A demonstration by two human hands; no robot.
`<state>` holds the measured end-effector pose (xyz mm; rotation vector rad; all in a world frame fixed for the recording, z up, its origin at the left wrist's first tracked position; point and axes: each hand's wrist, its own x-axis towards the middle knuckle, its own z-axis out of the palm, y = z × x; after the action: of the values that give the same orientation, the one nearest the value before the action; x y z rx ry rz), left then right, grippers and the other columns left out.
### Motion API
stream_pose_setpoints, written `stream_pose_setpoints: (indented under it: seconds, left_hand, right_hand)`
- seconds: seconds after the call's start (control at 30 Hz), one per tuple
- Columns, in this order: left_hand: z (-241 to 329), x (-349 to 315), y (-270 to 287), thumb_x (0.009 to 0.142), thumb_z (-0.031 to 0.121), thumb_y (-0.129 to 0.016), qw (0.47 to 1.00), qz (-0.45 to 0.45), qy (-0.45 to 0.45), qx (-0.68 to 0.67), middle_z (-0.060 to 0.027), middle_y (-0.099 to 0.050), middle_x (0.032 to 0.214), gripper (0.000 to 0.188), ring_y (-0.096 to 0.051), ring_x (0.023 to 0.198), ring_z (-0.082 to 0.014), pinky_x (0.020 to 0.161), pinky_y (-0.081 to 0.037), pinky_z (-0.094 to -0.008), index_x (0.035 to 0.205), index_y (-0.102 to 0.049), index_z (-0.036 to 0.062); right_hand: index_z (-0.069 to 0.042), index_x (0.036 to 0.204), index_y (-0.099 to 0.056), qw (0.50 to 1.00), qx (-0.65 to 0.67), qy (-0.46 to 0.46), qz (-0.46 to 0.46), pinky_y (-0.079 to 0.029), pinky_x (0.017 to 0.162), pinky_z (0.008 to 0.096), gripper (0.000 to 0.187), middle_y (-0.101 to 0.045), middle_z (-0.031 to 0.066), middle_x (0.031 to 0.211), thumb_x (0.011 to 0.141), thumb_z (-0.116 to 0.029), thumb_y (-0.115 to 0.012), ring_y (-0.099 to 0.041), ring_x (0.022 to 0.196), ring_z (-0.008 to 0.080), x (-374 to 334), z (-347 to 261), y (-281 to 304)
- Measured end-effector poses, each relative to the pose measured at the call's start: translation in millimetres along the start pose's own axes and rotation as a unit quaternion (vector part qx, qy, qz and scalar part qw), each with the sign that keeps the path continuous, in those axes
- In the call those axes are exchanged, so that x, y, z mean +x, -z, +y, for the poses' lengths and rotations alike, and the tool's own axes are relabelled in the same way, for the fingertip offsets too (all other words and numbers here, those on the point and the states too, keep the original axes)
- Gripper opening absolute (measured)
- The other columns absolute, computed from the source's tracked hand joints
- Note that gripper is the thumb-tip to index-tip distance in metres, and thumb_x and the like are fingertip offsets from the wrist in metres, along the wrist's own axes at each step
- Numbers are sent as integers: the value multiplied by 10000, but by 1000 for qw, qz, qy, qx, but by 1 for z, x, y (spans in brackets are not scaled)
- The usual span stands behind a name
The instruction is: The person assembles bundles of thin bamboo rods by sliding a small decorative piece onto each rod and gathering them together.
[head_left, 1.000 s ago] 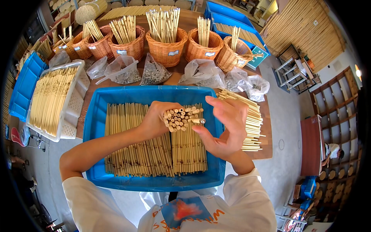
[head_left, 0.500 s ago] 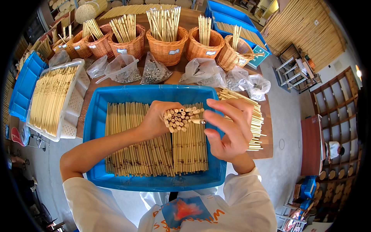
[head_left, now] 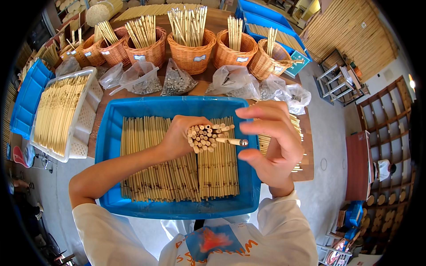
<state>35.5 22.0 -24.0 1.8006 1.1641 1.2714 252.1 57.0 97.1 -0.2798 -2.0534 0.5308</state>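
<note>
My left hand [head_left: 182, 137] is closed around a bundle of thin bamboo sticks [head_left: 203, 138], whose cut ends face up at me. One bamboo stick with a shiny silver tip [head_left: 233, 142] juts out of the bundle to the right. Just right of that tip, my right hand [head_left: 277, 146] is open, thumb and fingers curved apart, touching nothing visible. Below both hands lies a blue plastic bin [head_left: 177, 209] holding two side-by-side rows of bamboo sticks [head_left: 155, 173]. How the sticks sit inside my left fist is hidden.
Wicker baskets [head_left: 191, 55] of upright sticks line the table's back. Before them lie clear bags [head_left: 177, 82] of small metal pieces. A white crate [head_left: 91, 106] of sticks stands left; loose sticks [head_left: 295, 133] lie right of the bin. A person [head_left: 383, 170] is far right.
The silver-tipped stick now extends farther out of the bundle to the right. My right hand has shifted right, away from the bundle. My left hand has hardly moved.
</note>
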Motion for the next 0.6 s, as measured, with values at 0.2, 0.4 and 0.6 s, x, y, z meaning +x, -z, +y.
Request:
stream_pose_setpoints:
  seconds: [0.2,0.4,0.6]
  left_hand:
    - [0,0,0,682,50,-890,1000,-4,-2,11,-109,-751,859,357,-739,766,-212,694,-564,-301,993,-722,5]
    - [-5,-4,1,839,-8,-767,1000,-9,-10,-11,-94,-769,896,171,-741,804,-144,708,-584,-259,1005,-731,-19]
    - [-13,-3,-1,863,24,-785,999,1,-45,8,-109,-779,908,135,-744,822,-138,708,-586,-264,981,-742,-26]
  right_hand:
    - [-44,971,-720,998,-27,58,-1,-484,820,389,309,-723,103,1069,713,-107,-879,-623,955,279,-4,5,6]
    - [-14,1040,-648,986,62,66,138,-490,810,380,230,-699,148,1011,888,-133,-773,-609,913,262,-20,14,5]
    - [3,1015,-655,987,87,-23,130,-486,816,369,187,-695,147,988,872,-53,-762,-627,916,265,-33,21,-1]
